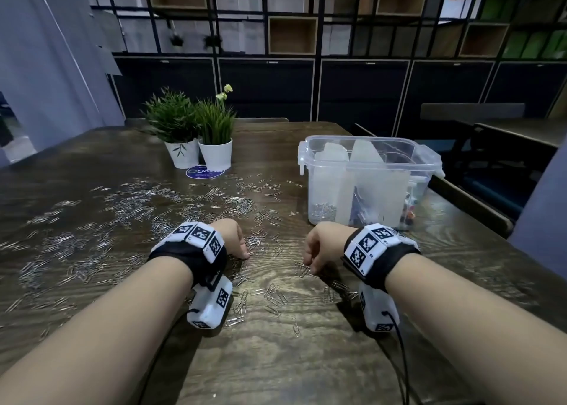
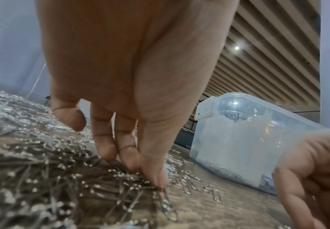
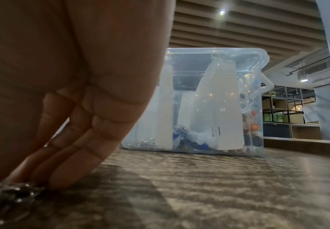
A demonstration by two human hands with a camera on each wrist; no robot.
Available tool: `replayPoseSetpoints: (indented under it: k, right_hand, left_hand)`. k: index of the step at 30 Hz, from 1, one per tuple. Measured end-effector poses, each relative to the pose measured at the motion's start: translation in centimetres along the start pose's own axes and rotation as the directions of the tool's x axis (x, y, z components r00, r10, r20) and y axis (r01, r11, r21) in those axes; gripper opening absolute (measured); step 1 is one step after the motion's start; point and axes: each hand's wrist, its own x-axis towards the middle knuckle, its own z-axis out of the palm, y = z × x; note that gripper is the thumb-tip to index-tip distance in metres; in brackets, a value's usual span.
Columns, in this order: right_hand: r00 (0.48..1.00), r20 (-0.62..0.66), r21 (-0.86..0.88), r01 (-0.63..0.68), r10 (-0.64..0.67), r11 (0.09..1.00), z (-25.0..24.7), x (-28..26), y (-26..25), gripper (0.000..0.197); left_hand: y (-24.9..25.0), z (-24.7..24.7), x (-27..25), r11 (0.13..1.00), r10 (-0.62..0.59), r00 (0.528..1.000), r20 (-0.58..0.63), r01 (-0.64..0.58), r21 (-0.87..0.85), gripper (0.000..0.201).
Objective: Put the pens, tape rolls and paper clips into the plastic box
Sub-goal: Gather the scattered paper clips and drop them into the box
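Note:
Silver paper clips [image 1: 138, 208] lie scattered over the left and middle of the wooden table [image 1: 276, 358]. The clear plastic box [image 1: 359, 139] stands open at the right, with white dividers, pens with coloured caps [image 1: 408, 211] and a small heap of clips [image 1: 323, 209] inside. My left hand [image 1: 245, 252] points down into the clips [image 2: 52, 178], its thumb and fingertips bunched on a few [image 2: 142, 175]. My right hand [image 1: 308, 266] is a little to the right, its thumb and fingers closed on a small cluster [image 3: 13, 190]. The box [image 3: 199, 52] stands just beyond it. No tape rolls are visible.
Two potted plants [image 1: 184, 128] [image 1: 216, 140] stand at the back of the table on a blue round sticker [image 1: 205, 172]. The table's right edge [image 1: 478, 208] runs close behind the box, with a dark chair beyond. Shelving fills the back wall.

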Motion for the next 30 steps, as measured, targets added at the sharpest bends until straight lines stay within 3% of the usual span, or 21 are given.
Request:
replayPoseSetpoints:
  k: [4, 8, 12, 18, 24, 30]
  right_hand:
    - [1.000, -0.001, 0.005, 0.028, -0.028, 1.000, 0.2, 0.1, 0.0, 0.022]
    - [0.999, 0.023, -0.002, 0.027, -0.027, 1.000, 0.3, 0.1, 0.3, 0.015]
    - [0.999, 0.032, -0.022, 0.017, -0.016, 1.000, 0.4, 0.0, 0.2, 0.014]
    - [1.000, -0.003, -0.057, 0.003, -0.004, 0.998, 0.3, -0.3, -0.2, 0.013]
    - [0.998, -0.060, -0.046, 0.008, -0.011, 0.999, 0.7, -0.6, 0.1, 0.010]
    - [0.992, -0.123, 0.165, 0.036, -0.015, 0.986, -2.2, -2.1, -0.7, 0.002]
  left_hand:
    - [0.5, 0.0, 0.1, 0.992, 0.025, 0.999, 0.023, -0.028, 0.122, 0.037]
    - [0.7, 0.0, 0.1, 0.983, 0.057, 0.998, 0.023, -0.060, 0.173, 0.030]
    - [0.7, -0.1, -0.1, 0.982, 0.133, 0.990, -0.038, -0.127, 0.136, 0.006]
    - [0.4, 0.1, -0.2, 0.993, 0.107, 0.991, -0.076, -0.103, 0.054, 0.016]
    - [0.1, 0.1, -0.5, 0.994, 0.106, 0.990, -0.095, -0.108, -0.012, 0.005]
    - [-0.7, -0.6, -0.7, 0.990, 0.077, 0.983, -0.166, -0.096, -0.108, 0.009]
